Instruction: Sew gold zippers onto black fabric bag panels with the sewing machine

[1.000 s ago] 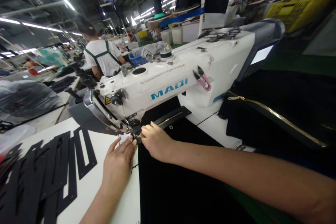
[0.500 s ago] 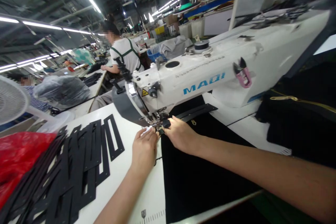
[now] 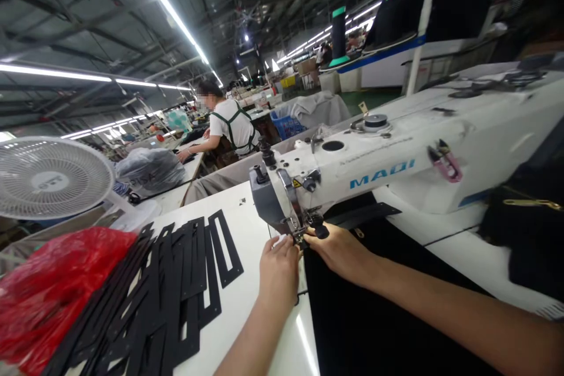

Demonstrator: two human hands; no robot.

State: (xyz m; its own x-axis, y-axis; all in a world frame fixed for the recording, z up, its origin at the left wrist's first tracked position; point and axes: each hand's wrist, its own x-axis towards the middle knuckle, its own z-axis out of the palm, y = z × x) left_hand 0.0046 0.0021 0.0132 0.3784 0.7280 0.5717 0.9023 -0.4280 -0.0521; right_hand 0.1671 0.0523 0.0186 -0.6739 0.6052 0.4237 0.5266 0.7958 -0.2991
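Observation:
A white sewing machine stands over the table, its presser foot down between my hands. My left hand is closed just left of the foot, fingers pressed together. A small white bit shows at its fingertips; what they grip is hidden. My right hand pinches the black fabric at the foot's right side, partly behind a black knob. This fabric spreads over the table towards me. A black strip and a small gold zipper pull lie on it, beyond my right hand.
Black slotted frames lie piled at left, beside a red plastic bag. A white fan stands behind them. Pink-handled thread snips hang on the machine. Dark fabric with a gold zipper lies at right. Another person works beyond.
The camera view has shifted, so the machine, table and hands appear lower and further right. Both hands stay beside the presser foot. No clear movement of the fabric shows.

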